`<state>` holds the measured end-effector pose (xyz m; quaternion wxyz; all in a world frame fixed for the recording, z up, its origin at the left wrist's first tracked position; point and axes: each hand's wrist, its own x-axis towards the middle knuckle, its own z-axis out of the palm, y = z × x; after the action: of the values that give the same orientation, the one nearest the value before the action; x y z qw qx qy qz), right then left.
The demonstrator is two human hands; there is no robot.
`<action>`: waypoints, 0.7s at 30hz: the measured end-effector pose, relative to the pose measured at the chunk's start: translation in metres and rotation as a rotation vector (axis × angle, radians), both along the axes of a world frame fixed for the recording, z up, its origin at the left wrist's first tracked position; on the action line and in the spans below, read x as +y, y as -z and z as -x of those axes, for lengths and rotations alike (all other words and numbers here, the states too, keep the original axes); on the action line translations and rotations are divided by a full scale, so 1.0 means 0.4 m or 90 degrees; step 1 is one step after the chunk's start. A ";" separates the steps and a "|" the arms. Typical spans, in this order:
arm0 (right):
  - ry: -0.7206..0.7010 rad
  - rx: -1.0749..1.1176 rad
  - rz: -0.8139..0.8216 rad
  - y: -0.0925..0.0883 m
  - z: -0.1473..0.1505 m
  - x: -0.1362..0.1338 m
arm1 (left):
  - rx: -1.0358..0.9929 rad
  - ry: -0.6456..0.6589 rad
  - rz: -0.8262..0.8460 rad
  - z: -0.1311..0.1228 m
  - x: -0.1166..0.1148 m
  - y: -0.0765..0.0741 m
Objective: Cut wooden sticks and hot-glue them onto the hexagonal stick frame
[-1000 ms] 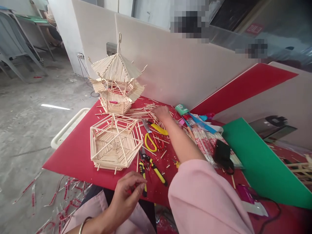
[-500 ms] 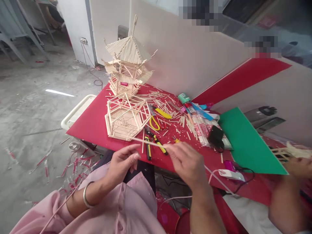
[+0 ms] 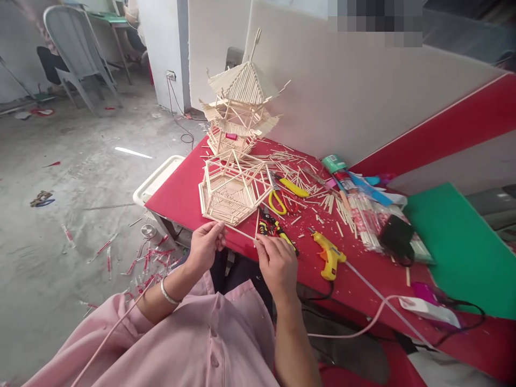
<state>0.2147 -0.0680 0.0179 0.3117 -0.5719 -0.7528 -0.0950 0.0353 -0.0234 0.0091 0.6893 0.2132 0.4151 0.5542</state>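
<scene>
Between my two hands a thin wooden stick (image 3: 239, 233) is held out over the table's front edge. My left hand (image 3: 206, 244) pinches its left end, and my right hand (image 3: 278, 263) grips the right end. Just beyond stands an open hexagonal stick frame (image 3: 228, 199) with a slatted floor. Behind that rises a tiered stick pagoda (image 3: 242, 88) with a pointed roof. Black-and-yellow pliers (image 3: 282, 232) lie partly hidden past my right hand. To the right of it rests a yellow glue gun (image 3: 328, 255).
Loose sticks (image 3: 298, 169), yellow-handled scissors (image 3: 277, 201) and bagged sticks (image 3: 365, 217) cover much of the red table (image 3: 173, 188). A green board (image 3: 463, 242) and a white power strip (image 3: 429, 312) lie at the right. A pink cord (image 3: 363, 328) crosses near the table's front. Wrappers (image 3: 149, 258) litter the floor.
My left hand has closed on the stick's left end, where its fingers were loose before. My view has swung left, the right hand has come nearer the left, and the glue gun is now uncovered.
</scene>
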 end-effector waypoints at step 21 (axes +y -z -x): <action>-0.019 0.051 0.014 0.019 0.090 0.055 | 0.006 0.001 -0.012 0.012 0.021 0.017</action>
<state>0.1787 -0.0460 0.0102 0.3371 -0.5672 -0.7491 -0.0591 0.0307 -0.0150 0.0021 0.6858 0.2229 0.4130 0.5563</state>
